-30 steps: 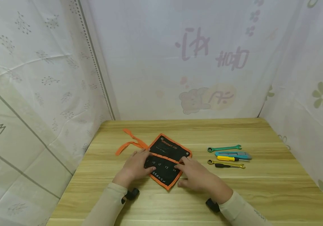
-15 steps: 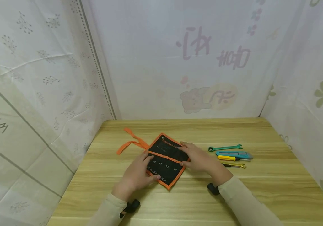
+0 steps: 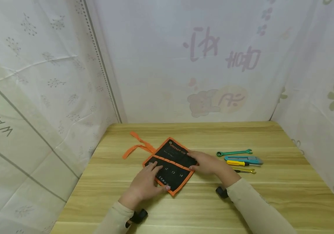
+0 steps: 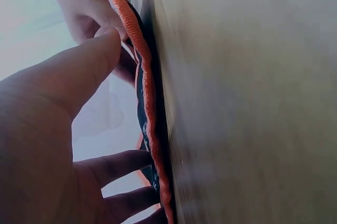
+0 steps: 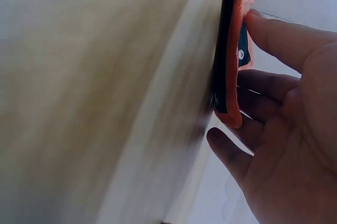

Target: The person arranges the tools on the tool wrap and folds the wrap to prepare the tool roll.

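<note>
A black tool pouch with orange edging (image 3: pixel 175 175) lies flat and turned at an angle on the table, its numbered pockets facing up. Two orange ties trail from its left corner. My left hand (image 3: pixel 145 184) rests on the pouch's lower left part, fingers spread over the pockets and thumb near the bottom corner. Across the right corner lies my right hand (image 3: pixel 207 164), its thumb at the orange pocket edge and its fingers on the upper flap. In the right wrist view the pouch's edging (image 5: pixel 231 77) runs past the loosely bent fingers, with one fingertip beyond the corner.
To the right lie a green ratchet wrench (image 3: pixel 234 152), a blue utility knife (image 3: pixel 250 159), a yellow-handled screwdriver (image 3: pixel 236 163) and a yellow wrench (image 3: pixel 247 170) partly behind the right forearm. Printed curtains (image 3: pixel 155 65) rise around the wooden table (image 3: pixel 196 211).
My right hand has moved up from the pouch's lower right edge to its right corner. The left hand has slid down and inward over the pockets. The pouch stays nearly in place.
</note>
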Available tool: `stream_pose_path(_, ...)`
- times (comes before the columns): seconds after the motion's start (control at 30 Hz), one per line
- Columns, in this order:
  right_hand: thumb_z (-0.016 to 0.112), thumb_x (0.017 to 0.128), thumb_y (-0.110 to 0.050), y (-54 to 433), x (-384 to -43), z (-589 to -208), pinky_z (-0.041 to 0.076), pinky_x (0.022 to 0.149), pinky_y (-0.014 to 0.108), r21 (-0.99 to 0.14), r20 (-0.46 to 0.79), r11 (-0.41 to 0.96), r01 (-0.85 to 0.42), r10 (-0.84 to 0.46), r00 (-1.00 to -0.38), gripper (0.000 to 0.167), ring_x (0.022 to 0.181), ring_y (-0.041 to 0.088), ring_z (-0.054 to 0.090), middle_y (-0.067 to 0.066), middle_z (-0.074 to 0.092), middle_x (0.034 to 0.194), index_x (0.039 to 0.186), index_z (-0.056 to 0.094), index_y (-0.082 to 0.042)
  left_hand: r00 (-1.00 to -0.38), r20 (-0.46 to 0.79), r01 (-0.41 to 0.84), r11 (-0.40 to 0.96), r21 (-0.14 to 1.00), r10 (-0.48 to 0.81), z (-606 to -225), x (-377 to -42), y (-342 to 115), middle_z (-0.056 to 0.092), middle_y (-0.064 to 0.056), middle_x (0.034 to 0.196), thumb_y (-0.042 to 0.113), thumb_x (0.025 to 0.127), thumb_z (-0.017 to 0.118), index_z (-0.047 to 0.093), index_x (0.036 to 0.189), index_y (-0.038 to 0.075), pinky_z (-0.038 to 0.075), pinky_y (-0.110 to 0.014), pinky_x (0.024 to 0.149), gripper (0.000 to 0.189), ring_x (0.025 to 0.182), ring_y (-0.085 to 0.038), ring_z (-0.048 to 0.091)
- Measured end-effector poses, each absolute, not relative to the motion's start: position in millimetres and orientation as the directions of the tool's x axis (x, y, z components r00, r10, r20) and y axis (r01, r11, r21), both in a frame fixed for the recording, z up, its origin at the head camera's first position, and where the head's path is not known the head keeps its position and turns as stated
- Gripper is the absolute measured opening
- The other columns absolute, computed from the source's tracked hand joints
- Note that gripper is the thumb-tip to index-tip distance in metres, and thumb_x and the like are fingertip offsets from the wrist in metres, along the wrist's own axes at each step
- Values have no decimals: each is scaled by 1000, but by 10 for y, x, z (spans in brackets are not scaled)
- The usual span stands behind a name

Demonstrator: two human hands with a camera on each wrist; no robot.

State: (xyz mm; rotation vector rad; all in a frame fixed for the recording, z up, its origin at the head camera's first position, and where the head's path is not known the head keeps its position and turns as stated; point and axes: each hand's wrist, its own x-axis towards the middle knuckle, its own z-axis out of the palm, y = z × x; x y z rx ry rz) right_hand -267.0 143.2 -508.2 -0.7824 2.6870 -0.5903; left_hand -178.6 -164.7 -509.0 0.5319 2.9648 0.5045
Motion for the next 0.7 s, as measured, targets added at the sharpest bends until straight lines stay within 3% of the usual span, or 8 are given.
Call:
stream_pose_path(0.37,72,102,-36,1472,-2479,-5040,39,116,48,-398,-110,760,-514,-596,-796,65,147,32,42,13,43,161,155,49,-6,-933,-30,334,891,308,360,-5074,-1904,-1702,37,-14,166,73,88,70,52,154,13,25,-59,122,91,153,-37,32)
stream_pose_path(0.7,78,98,-28,1493,-2280,-4996,48,106,47,-435,-39,717,-545,-619,-784,52,129,28,55,10,57,137,140,63,-2,-929,-53,335,895,294,366,-5067,-1951,-1720,31,-13,169,63,87,78,49,158,15,21,-62,122,90,156,-35,26)
